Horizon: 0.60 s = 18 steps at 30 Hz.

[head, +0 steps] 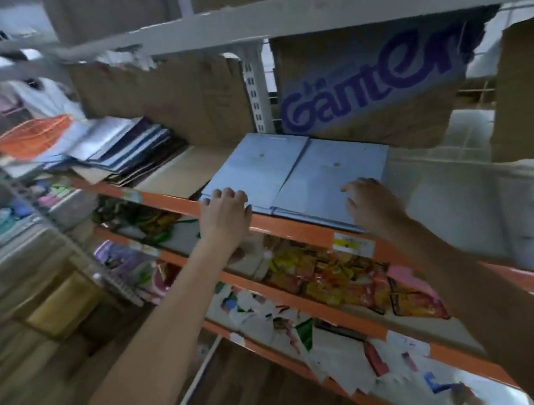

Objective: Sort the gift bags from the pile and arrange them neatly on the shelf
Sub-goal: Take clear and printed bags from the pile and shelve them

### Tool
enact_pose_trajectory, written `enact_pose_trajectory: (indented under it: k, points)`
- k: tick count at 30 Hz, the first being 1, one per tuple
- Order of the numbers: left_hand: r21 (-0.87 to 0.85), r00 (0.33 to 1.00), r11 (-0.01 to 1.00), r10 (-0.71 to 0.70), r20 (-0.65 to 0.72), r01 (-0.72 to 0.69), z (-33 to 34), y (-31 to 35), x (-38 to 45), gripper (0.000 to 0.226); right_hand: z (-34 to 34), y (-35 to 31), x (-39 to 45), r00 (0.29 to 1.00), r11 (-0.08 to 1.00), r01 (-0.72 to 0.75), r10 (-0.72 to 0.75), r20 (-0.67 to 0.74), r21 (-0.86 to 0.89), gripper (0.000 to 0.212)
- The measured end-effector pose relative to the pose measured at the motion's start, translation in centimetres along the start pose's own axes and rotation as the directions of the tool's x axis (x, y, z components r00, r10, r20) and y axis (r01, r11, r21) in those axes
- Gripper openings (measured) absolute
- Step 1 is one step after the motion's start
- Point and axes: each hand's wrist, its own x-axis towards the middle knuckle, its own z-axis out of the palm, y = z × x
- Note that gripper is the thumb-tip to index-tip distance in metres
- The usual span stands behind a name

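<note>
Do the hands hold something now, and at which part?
Nothing is lifted. The left hand touches the left stack of blue bags at its front edge; the right hand rests on the right stack.

pale-blue gift bags (292, 173) — flat, side by side
</note>
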Motion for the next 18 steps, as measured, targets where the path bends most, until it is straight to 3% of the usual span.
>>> enact_pose_trajectory:
  k: [8,18]
  points:
    - [0.03,0.977,0.976,-0.214,0.005,0.213,2.1,-16.5,0.6,0.034,6.7,-16.3,9.4,0.972,0.971,0.233,-0.232,-0.024,0.054,0.034]
    - [0.028,0.94,0.94,-0.34,0.023,0.339,7.9,-34.1,8.3,0.032,16.6,-30.7,26.8,0.939,0.933,0.324,-0.338,0.068,0.156,0.033]
